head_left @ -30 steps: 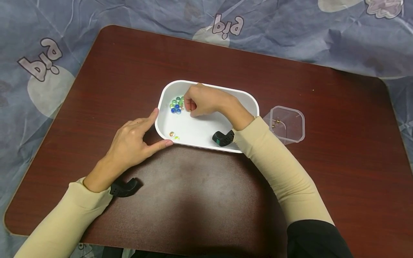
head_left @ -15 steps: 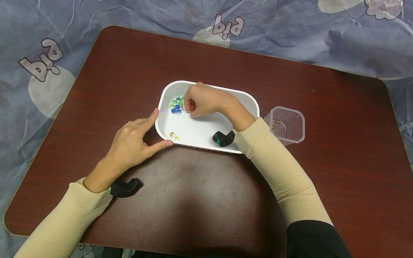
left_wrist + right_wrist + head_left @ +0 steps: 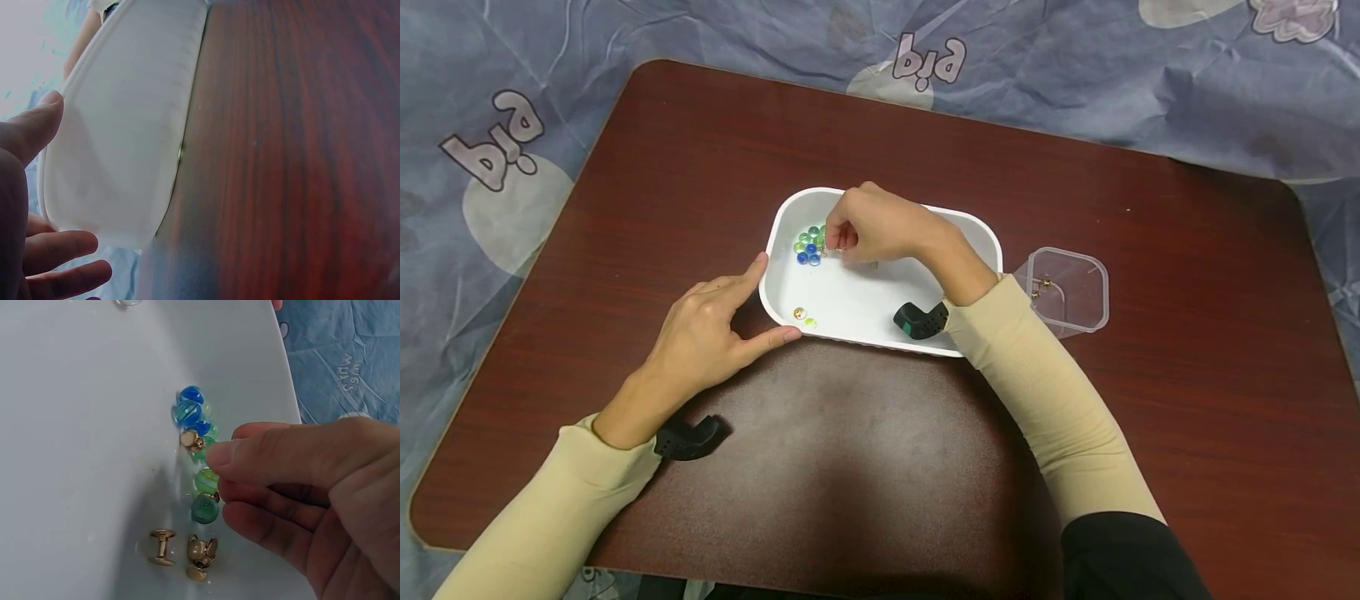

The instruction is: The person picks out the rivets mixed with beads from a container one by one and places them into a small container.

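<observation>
My left hand (image 3: 703, 329) steadies the white tray (image 3: 865, 325) at its left end, thumb on the near rim and forefinger on the side, fingers spread. Inside the tray my right hand (image 3: 883, 225) bends over a cluster of glass marbles (image 3: 809, 245), blue and green. Its thumb and forefinger pinch a small gold double-headed stud (image 3: 841, 249), partly hidden by the fingertips. In the right wrist view another stud (image 3: 162, 547) stands upright, beside a small clump of gold studs (image 3: 201, 553). A further gold stud (image 3: 192, 440) shows between the blue marbles and the thumb tip.
Two more marbles (image 3: 805, 317) lie in the tray's near left corner. A clear plastic box (image 3: 1086, 292) with several gold studs stands right of the tray, beside the right forearm. The brown table (image 3: 850, 467) is surrounded by patterned blue cloth (image 3: 1037, 67).
My right hand has shifted slightly up and to the left, toward the marbles, with the gold stud between its fingertips. The left hand and the tray stay where they were.
</observation>
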Motion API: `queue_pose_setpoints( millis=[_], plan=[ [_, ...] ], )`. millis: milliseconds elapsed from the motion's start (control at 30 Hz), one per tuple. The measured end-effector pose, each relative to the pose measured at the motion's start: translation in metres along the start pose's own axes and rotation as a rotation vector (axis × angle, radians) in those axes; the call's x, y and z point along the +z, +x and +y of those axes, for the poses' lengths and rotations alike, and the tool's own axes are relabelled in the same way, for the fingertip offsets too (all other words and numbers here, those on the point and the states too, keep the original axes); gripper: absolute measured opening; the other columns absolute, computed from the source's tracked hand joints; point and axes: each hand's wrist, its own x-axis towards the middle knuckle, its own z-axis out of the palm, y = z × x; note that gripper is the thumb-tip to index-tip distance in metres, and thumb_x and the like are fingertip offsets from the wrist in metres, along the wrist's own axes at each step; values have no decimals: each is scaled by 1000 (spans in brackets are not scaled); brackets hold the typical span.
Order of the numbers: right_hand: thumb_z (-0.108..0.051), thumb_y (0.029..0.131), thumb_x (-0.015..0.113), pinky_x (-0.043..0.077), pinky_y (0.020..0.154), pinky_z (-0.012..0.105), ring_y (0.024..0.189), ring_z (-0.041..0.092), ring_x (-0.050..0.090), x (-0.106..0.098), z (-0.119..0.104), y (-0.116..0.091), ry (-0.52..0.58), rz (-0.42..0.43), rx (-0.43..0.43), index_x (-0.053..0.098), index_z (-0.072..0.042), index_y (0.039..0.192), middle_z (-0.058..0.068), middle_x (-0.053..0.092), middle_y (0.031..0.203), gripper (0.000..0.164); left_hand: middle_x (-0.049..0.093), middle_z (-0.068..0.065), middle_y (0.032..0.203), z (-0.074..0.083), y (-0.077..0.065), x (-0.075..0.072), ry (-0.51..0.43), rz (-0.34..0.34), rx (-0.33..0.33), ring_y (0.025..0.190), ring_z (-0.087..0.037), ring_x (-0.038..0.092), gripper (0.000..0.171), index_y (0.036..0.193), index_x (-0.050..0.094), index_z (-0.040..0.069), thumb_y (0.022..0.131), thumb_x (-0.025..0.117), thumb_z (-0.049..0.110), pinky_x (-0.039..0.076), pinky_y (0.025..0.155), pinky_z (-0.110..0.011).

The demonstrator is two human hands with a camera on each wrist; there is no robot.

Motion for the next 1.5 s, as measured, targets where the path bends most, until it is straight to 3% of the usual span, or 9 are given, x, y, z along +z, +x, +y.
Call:
queue_pose_setpoints(
  millis=[267,800,1133,1500],
  plan=[
    [-2,85,72,51,74,26,78,14,63,-6,-1,-3,16,-2,17,73,-3,90,4,69,85,5,66,-26,118,1,0,1,-8,5,-1,94,-40,67,101,137,55,-5,84,45,80,50,82,-55],
    [1,83,72,52,74,26,76,14,64,-22,-9,-11,41,69,3,75,-2,90,4,69,82,7,66,-26,119,2,0,0,-9,-6,-12,98,-40,66,103,138,54,-4,83,42,82,49,85,-56],
    [-1,85,70,52,75,26,77,14,64,-35,-22,-23,28,89,20,74,-3,92,5,69,83,8,67,-27,116,3,1,-1,-9,0,-6,94,-39,67,102,137,55,-5,83,43,82,50,81,-55],
    [-1,85,66,52,69,26,71,13,63,-45,-34,-51,-25,203,-36,74,-4,89,3,69,79,10,66,-25,120,4,1,-1,-19,-13,-21,98,-39,66,102,139,54,-3,83,44,82,49,85,-55]
  ],
)
